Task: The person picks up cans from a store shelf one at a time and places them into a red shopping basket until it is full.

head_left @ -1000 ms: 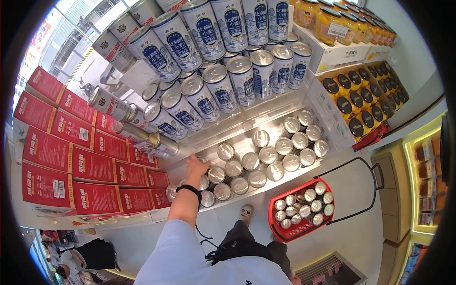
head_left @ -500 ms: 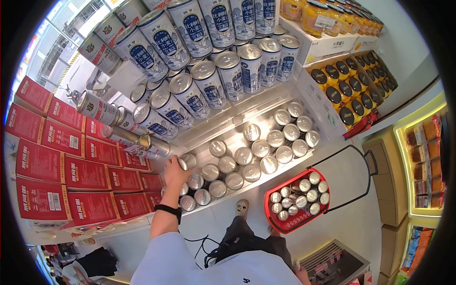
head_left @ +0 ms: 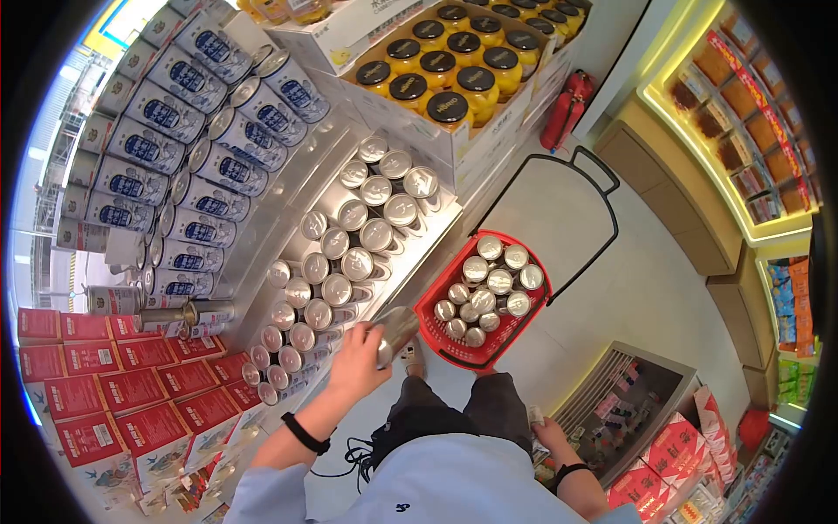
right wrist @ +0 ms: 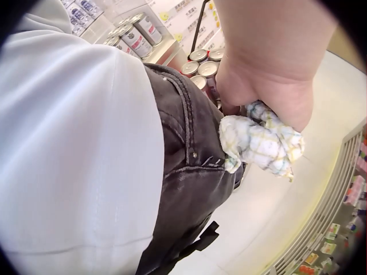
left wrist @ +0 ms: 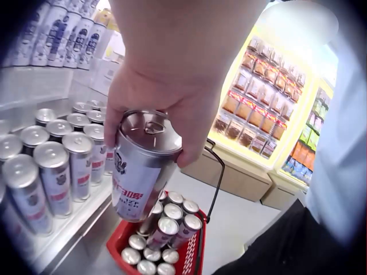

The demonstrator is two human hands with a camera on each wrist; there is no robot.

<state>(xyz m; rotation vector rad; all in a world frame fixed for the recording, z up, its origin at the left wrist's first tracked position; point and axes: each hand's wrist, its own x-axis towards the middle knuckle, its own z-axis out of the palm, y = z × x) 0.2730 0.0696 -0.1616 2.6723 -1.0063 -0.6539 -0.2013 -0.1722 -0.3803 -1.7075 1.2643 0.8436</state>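
Note:
My left hand (head_left: 356,367) grips a silver and white beer can (left wrist: 140,183) by its upper part, fingers and thumb on either side of the lid. The can hangs in the air between the shelf and a red shopping basket (head_left: 429,332), slightly blurred in the head view. Several similar cans (head_left: 500,280) stand in the basket. Down by my right thigh, my right hand (right wrist: 289,103) holds a crumpled checked cloth (right wrist: 261,144). Rows of silver-topped cans (head_left: 337,290) stand on the lit lower shelf to the left.
Blue-labelled cans (head_left: 209,203) are stacked higher on the left, above red boxes (head_left: 131,393). Boxed yellow jars (head_left: 476,80) stand at the back. The basket's black handle (head_left: 602,249) sticks out to the right. A grated metal unit (head_left: 624,393) is at lower right.
My left hand has lifted a can off the lower shelf's left end and carried it right toward the basket. The head view has turned to the right. My right hand stays low.

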